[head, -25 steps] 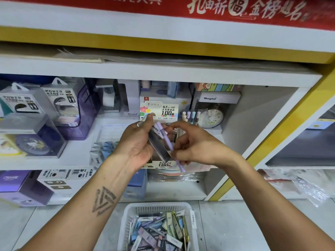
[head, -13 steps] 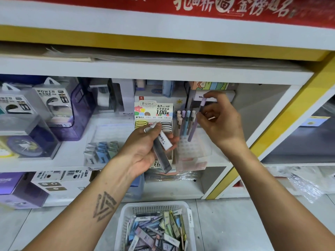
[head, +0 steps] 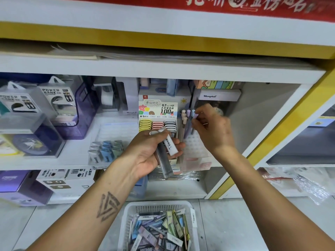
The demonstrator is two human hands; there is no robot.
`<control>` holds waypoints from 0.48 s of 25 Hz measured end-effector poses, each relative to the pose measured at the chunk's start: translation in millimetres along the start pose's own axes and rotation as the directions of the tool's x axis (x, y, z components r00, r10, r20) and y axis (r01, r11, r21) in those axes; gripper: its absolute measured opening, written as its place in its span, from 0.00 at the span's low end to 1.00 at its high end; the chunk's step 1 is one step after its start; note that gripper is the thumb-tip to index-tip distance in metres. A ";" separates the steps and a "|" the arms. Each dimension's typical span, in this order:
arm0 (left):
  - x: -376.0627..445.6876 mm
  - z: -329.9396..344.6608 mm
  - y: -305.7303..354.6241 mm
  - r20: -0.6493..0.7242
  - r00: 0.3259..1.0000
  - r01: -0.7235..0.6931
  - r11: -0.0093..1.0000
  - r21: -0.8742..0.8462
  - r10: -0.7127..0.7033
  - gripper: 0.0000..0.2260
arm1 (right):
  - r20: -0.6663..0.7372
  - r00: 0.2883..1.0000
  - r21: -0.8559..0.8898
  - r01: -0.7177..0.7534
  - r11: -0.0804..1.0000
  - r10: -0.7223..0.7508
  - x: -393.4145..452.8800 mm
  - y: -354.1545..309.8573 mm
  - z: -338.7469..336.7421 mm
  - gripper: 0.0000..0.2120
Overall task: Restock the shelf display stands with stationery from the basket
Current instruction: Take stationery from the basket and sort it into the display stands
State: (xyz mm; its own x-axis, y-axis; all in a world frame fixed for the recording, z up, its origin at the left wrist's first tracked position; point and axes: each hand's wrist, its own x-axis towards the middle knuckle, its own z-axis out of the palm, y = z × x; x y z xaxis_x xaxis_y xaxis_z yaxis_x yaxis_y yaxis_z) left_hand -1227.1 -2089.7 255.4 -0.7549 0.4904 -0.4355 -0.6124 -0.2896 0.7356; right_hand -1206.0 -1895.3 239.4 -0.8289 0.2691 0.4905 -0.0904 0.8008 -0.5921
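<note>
Head view, the only one supplied. Taking the clear pen stand (head: 194,147) on the shelf (head: 72,162) as landmark: a few pastel pens (head: 185,122) stand upright in its back-left holes, while most holes appear unfilled, so restocking looks to be at an early stage. Below and in front of the stand, on the floor, the white basket (head: 157,207) holds a large heap of packaged stationery, which indicates much work remaining. The right hand (head: 212,129), directly above the stand, pinches the top of a lilac pen (head: 195,116) between thumb and fingertips, the other fingers curled; the pen is upright among the standing pens, its lower end hidden, so whether it is seated cannot be determined. The left hand (head: 150,153), just left of the stand, curls its fingers round a clear pen box (head: 164,160) with a white label, held slanted in front of the lead-refill display (head: 157,120) beside the stand.
</note>
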 end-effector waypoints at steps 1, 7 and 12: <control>-0.5 -0.7 1.0 0.006 1.000 0.007 1.000 -0.005 -0.007 0.06 | 0.022 1.000 -0.026 0.008 1.000 -0.007 0.6 1.4 1.1 0.06; -4.7 -2.6 2.6 0.092 0.995 -0.044 0.998 0.038 0.040 0.12 | 0.035 0.995 -0.114 0.097 0.989 -0.093 -0.7 -11.8 0.3 0.09; -4.8 2.1 -0.1 0.193 0.976 -0.130 0.983 0.127 0.104 0.11 | 0.384 0.912 0.457 -0.323 0.829 0.144 -3.5 -37.1 -7.5 0.04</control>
State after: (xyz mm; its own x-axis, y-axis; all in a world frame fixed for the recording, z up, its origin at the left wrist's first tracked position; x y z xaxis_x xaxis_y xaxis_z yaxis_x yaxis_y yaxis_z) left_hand -1223.0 -2090.3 258.4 -0.7550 0.6070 -0.2481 -0.4741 -0.2439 0.8460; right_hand -1195.7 -1922.0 264.4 -0.9811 0.1546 0.1165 -0.0595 0.3320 -0.9414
